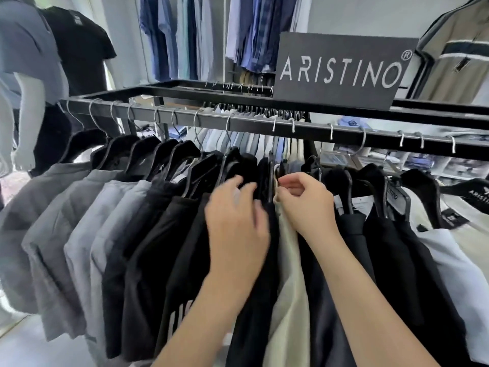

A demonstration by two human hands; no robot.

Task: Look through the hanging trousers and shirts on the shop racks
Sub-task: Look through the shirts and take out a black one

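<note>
Right hand [304, 200] pinching cream shirt [288, 274], collar level

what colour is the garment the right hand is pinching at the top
Pale cream-beige, clearest in the head view.

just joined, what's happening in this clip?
A person is browsing clothes on a black shop rack. The left hand rests with loose fingers on the black garments, pushing them aside. The right hand pinches the top of a cream garment at the gap between them. Grey shirts hang further left, and a brand sign sits on the rack.
</note>
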